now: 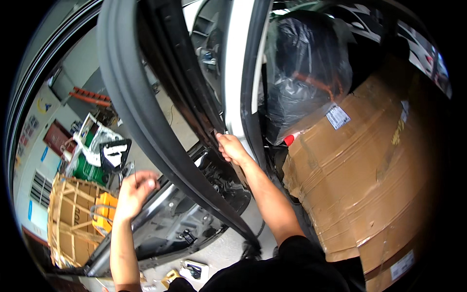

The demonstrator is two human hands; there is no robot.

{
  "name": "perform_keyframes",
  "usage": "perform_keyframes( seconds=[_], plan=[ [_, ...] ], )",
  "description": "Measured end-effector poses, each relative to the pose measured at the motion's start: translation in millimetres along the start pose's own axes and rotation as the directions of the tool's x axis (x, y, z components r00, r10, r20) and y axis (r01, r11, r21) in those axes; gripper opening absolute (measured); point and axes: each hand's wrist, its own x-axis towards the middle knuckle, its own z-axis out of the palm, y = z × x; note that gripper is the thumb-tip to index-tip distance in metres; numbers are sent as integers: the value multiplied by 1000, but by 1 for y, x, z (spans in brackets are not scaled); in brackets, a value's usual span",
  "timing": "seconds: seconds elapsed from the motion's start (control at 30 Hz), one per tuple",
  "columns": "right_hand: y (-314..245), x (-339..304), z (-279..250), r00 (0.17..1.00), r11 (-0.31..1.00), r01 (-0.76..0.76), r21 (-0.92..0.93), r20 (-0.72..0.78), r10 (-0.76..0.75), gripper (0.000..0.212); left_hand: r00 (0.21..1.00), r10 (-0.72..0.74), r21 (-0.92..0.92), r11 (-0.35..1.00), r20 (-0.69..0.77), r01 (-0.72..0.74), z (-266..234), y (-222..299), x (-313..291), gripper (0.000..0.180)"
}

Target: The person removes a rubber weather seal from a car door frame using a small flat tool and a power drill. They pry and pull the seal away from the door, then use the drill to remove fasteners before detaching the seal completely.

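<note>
An open car door [141,107] with a thick black window frame and rubber seal runs from the top centre down to the lower middle. Its inner panel is off, showing bare grey metal [170,219] with holes and fittings. My left hand [134,192] grips the door's upper edge at the left, fingers curled over the metal. My right hand [232,148] pinches the black strip along the inner side of the window frame, close to the white door pillar [233,73].
A large taped cardboard box [360,170] fills the car's interior at right, with a seat wrapped in black plastic [304,63] behind it. A woven bamboo basket [73,219] and green bags [90,160] stand at left. Small parts [192,270] lie on the concrete floor below.
</note>
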Motion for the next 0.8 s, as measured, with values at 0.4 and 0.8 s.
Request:
perform_keyframes(
  seconds=[0.4, 0.8],
  plan=[
    [12, 4, 16, 902, 904, 215, -369, -279, -329, 43, 993, -100, -367, 923, 67, 118, 58, -8, 217, 10],
    [13, 10, 26, 842, 928, 323, -185, -391, -371, 35, 641, 299, -560, 790, 707, 249, 107, -11, 267, 29]
  ],
)
